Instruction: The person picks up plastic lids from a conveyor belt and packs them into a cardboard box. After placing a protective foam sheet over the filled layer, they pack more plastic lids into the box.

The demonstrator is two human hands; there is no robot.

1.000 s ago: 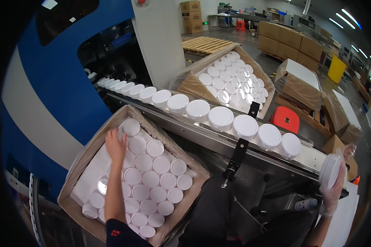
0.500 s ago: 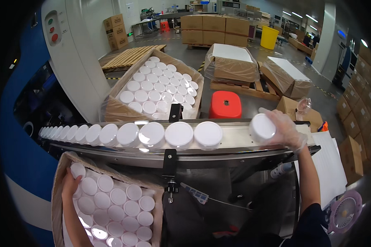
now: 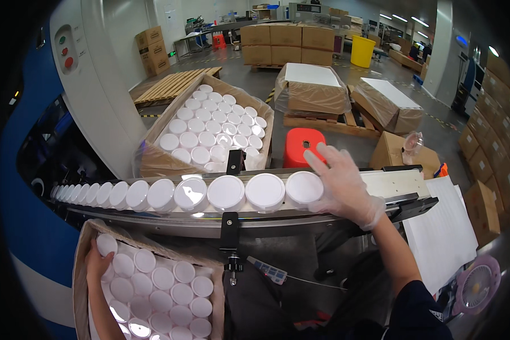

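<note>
A row of round white jars [image 3: 226, 192] stands on the conveyor belt [image 3: 394, 184], running off to the left. My right hand [image 3: 348, 184], in a clear glove, is at the right end of this row. Its fingers are spread beside the last jar [image 3: 304, 187]; whether the palm touches the jar I cannot tell. Down at the left, my bare left hand [image 3: 98, 263] grips a white jar [image 3: 106, 245] at the upper left corner of a lined carton [image 3: 218, 294]. Rows of similar jars [image 3: 161, 277] fill that carton.
Beyond the belt are another carton of jars [image 3: 209, 123] and a red stool [image 3: 300, 146]. Black brackets [image 3: 229, 232] clamp the belt's rails. At the left stands a blue and white machine [image 3: 68, 51]. A small fan [image 3: 476, 286] and white sheets [image 3: 439, 226] are at the right.
My right hand has slid a jar leftward along the belt to the row's end, and its fingers have spread. My left hand stays at its jar in the carton.
</note>
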